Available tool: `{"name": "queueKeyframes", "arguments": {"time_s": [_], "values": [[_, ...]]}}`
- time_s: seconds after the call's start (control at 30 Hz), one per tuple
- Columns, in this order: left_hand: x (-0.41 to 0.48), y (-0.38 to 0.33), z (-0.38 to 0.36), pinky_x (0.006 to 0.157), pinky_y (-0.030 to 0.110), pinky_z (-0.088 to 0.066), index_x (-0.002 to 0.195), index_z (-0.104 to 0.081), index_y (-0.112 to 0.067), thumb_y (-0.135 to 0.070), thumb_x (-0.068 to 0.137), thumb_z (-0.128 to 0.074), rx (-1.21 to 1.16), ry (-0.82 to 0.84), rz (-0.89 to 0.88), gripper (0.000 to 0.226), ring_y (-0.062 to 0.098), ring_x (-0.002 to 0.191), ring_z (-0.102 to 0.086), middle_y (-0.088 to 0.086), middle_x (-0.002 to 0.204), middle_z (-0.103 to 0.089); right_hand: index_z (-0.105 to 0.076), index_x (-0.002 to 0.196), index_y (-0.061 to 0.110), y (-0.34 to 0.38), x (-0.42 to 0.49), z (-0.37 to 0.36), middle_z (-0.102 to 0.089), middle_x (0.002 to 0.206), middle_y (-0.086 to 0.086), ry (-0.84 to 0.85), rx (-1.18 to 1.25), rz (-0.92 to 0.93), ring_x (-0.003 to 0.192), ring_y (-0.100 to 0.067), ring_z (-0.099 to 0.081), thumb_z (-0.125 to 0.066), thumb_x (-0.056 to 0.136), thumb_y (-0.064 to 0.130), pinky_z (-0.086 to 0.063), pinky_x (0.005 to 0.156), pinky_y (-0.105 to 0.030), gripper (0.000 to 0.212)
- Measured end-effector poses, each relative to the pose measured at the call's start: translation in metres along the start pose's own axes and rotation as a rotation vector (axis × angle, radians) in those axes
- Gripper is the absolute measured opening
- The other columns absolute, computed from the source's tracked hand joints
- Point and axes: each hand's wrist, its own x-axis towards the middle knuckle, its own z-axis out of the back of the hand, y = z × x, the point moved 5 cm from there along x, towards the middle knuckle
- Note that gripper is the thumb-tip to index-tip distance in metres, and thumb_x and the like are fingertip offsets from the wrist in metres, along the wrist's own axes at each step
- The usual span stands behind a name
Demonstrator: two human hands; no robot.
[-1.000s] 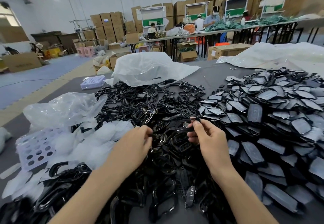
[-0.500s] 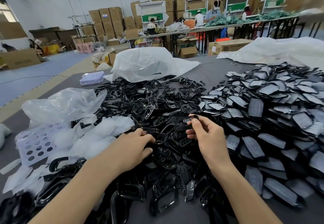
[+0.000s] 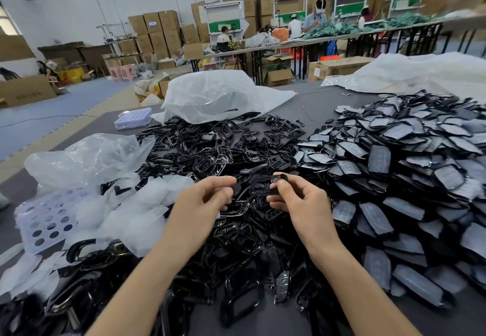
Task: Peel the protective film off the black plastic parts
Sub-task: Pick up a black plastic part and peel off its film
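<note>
change: left hand (image 3: 206, 199) is now up off the pile of black parts (image 3: 210, 151), level with right hand (image 3: 302, 204) | right fingers pinch black frame part (image 3: 282, 177) above the near-centre pile | left fingers curled, grip cannot tell | likely film peel starting

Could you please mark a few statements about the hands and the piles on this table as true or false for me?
1. The right hand pinches a black frame part. True.
2. The heap of film-covered parts lies on the person's left. False: it lies on the right.
3. A perforated tray lies on the left. True.
4. The left hand lies flat and open. False: its fingers are curled, above the pile of bare frames.
5. A large plastic bag lies beyond the bare frames. True.
</note>
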Motion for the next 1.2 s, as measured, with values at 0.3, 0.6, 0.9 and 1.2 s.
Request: {"name": "queueKeyframes", "arguments": {"time_s": [0.3, 0.6, 0.9, 1.2], "values": [[-0.019, 0.018, -0.036, 0.069, 0.012, -0.051, 0.097, -0.073, -0.025, -0.012, 0.091, -0.069, -0.261, -0.147, 0.082, 0.015, 0.006, 0.071, -0.067, -0.006, 0.077, -0.073, -0.075, 0.104, 0.023, 0.001, -0.007, -0.011, -0.077, 0.092, -0.004, 0.108, 0.055, -0.015, 0.080, -0.018, -0.075, -0.062, 0.099, 0.012, -0.058, 0.068, -0.022, 0.018], [-0.021, 0.014, -0.034, 0.073, 0.011, -0.048, 0.090, -0.073, -0.032, -0.016, 0.090, -0.071, -0.136, -0.191, 0.019, 0.016, -0.001, 0.076, -0.064, -0.013, 0.082, -0.071, -0.076, 0.103, 0.024, 0.007, -0.010, -0.013, -0.078, 0.091, -0.002, 0.129, 0.071, -0.003, 0.083, -0.020, -0.075, -0.061, 0.099, 0.011, -0.058, 0.071, -0.022, 0.020], [-0.021, 0.013, -0.030, 0.074, 0.029, -0.054, 0.094, -0.067, -0.035, -0.019, 0.091, -0.071, -0.181, -0.117, 0.033, 0.016, 0.011, 0.073, -0.062, -0.004, 0.079, -0.066, -0.076, 0.113, 0.017, 0.009, -0.015, -0.019, -0.078, 0.096, -0.005, 0.294, 0.077, -0.030, 0.082, -0.017, -0.075, -0.061, 0.099, 0.010, -0.057, 0.073, -0.018, 0.021], [-0.024, 0.006, -0.026, 0.069, 0.010, -0.044, 0.097, -0.064, -0.038, -0.018, 0.092, -0.069, -0.025, -0.194, -0.038, 0.021, 0.002, 0.077, -0.063, -0.014, 0.086, -0.068, -0.077, 0.108, 0.015, 0.006, -0.017, -0.023, -0.076, 0.101, -0.015, 0.348, 0.143, -0.081, 0.090, -0.025, -0.076, -0.062, 0.098, 0.007, -0.057, 0.076, -0.019, 0.020]]}}
